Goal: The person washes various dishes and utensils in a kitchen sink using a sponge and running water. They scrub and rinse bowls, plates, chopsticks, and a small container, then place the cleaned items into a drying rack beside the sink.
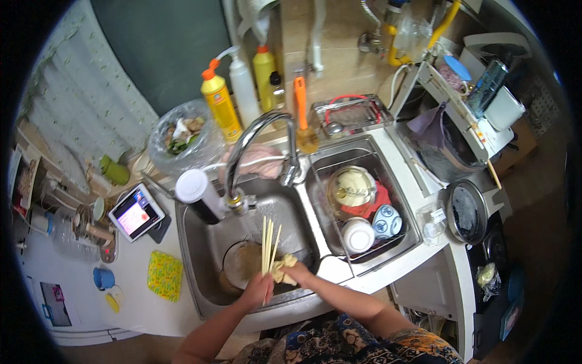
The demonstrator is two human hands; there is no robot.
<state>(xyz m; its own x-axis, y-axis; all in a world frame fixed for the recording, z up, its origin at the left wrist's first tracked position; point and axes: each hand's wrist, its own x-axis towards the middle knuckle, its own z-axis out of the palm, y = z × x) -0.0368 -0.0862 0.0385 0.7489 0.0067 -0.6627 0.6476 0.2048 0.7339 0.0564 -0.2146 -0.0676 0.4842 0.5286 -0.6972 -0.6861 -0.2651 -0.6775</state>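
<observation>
Over the front of the left sink basin (199,255), my left hand (258,291) grips a bundle of several light chopsticks (267,245), which point up towards the faucet. My right hand (298,274) is closed around a crumpled pale yellow cloth (284,266), right beside the chopsticks. Water sprays from the chrome faucet (261,118) into the basin. Below the chopsticks a round vessel with murky water (238,259) sits at the basin's bottom; my hands and the chopsticks partly hide it.
In the right basin a wire rack (336,227) holds bowls (358,234) and a red cloth (363,205). A white-topped cylinder (195,191) stands beside the faucet. Left lie a tablet (136,212) and a yellow patterned cloth (164,275). A scrap-filled bag (182,136) and yellow bottles (221,107) stand behind.
</observation>
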